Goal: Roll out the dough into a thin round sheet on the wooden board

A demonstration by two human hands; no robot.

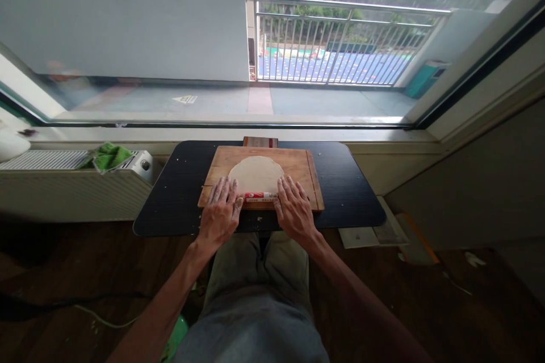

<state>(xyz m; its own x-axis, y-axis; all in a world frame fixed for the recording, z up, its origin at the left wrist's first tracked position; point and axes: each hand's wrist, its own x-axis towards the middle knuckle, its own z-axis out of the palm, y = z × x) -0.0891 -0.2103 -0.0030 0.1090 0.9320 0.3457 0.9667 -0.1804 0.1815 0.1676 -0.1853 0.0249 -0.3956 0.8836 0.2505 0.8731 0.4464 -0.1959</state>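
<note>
A thin, round sheet of dough (256, 172) lies on a wooden cutting board (315, 181). Across its near edge runs a rolling pin (260, 197) with a red and white printed label, its ends covered by my hands. My left hand (220, 207) rests flat over the pin's left end, fingers stretched forward and floury. Over the right end lies my right hand (294, 204), also open, with its fingers extended and dusted with flour. Both thumbs point inward near the label. The pin's near side is against the dough's lower part.
The board sits on a small black table (353, 195) with rounded corners. Behind the board is a flat printed box (260, 142). A radiator (76, 193) with a green cloth (111, 156) stands left, below a large window. White panels (360, 237) lie at the lower right.
</note>
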